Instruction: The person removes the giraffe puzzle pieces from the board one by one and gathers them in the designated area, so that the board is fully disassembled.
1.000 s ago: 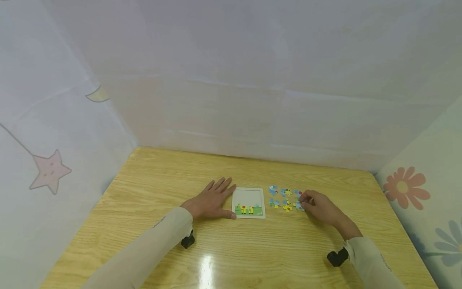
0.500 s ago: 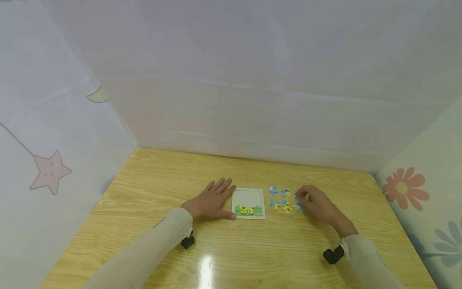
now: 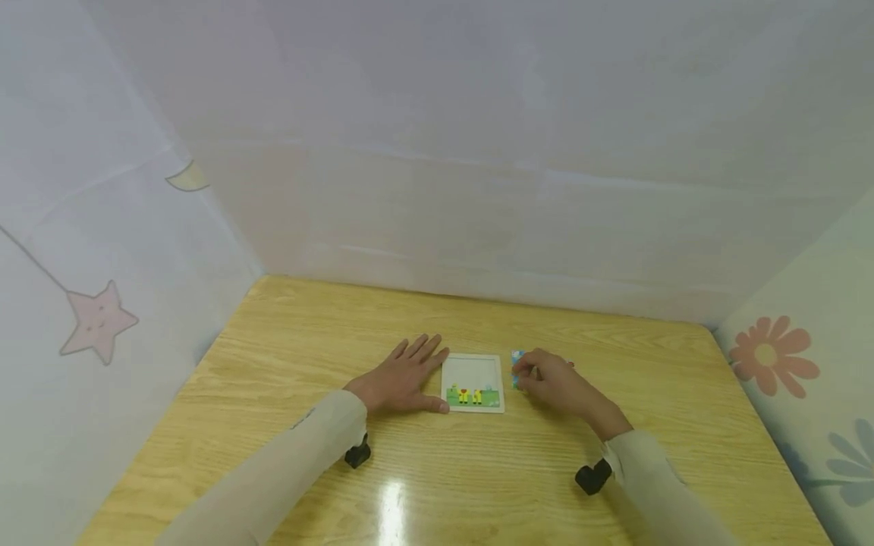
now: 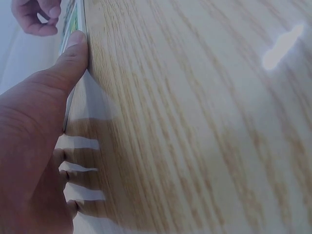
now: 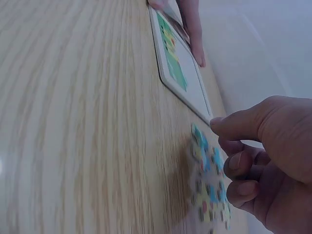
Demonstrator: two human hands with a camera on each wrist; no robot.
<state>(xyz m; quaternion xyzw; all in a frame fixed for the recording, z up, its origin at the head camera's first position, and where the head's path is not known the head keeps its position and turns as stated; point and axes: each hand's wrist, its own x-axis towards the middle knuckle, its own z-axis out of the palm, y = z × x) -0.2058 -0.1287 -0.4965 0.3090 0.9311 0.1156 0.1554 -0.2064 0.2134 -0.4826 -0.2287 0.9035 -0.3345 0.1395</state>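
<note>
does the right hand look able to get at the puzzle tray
Probably yes: the right hand is close beside the puzzle tray, and the left hand touches only its left edge, leaving the right side free. The puzzle pieces nearby lie low, so shouldn't block it.

You can pass over the surface (image 3: 464,470) between your forearms (image 3: 273,474); your left hand (image 3: 399,383) blocks the tray (image 3: 475,410) along its left edge, and a backdrop (image 3: 437,189) bounds the rear.

I can read no words, numbers or brands. Nearer me and left of the puzzle tray (image 3: 474,371), my left sleeve (image 3: 262,478) bears 1 line of small dark print (image 3: 303,419), illegible; right of the tray, 1 faint mark (image 3: 674,471) on my right sleeve (image 3: 649,481) is unreadable too.
</note>
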